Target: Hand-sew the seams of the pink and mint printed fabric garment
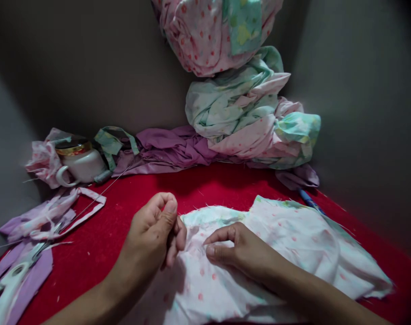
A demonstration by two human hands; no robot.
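Note:
A pale pink fabric piece (205, 284) with small red motifs and pale green patches lies crumpled under my hands, its raw edge frayed. My left hand (158, 230) is raised over its left edge, thumb pressed to the bent forefinger and the other fingers curled. Whatever that pinch holds is too small or hidden to name. Just to the right, my right hand (237, 248) rests low over the fabric, with thumb and forefinger tips drawn together close to its surface. I cannot tell what is between them.
White-handled scissors (16, 280) lie among purple and pink scraps (49, 216) at left. Behind are a white mug (81, 164) with a gold-rimmed lid, purple cloth (174, 146) and tall bundled fabric (239, 108). A blue pen-like object (308, 198) lies at right on the red surface (120, 207).

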